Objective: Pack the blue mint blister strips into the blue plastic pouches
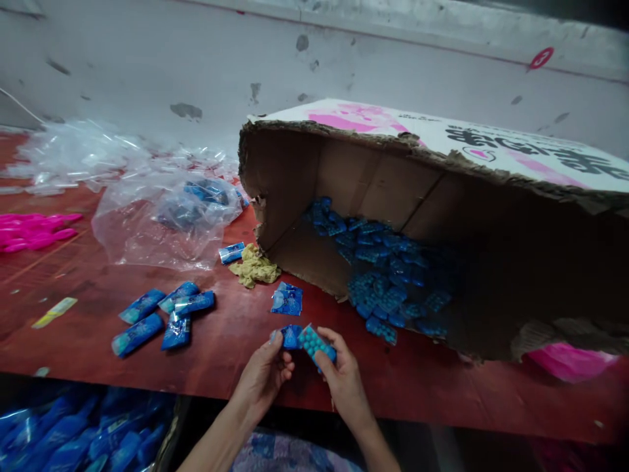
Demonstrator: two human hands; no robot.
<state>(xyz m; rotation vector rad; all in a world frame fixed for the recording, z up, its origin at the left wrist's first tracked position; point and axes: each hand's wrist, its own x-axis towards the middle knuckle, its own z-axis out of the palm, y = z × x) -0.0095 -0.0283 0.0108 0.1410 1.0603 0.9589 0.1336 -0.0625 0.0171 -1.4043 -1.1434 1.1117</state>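
My left hand (269,368) pinches a small blue printed card (291,337) between thumb and fingers. Close beside it, my right hand (339,367) grips a small clear packet of turquoise beads (313,342), tilted towards the card. More blue cards (287,299) lie on the red table just beyond my hands. To the right, a torn cardboard box (295,252) rests on its side, its mouth facing me. Many bead packets (376,292) are heaped inside it, some at its lower edge. Several blue packets (140,333) lie in a loose group left of my hands.
A clear plastic bag (132,229) with blue items lies at the back left, near a pile of clear plastic pieces (83,154). Pink pieces (34,229), a yellow-green lump (254,265) and a yellow cutter (55,313) sit on the table (236,308). Below its edge are blue packets (83,432).
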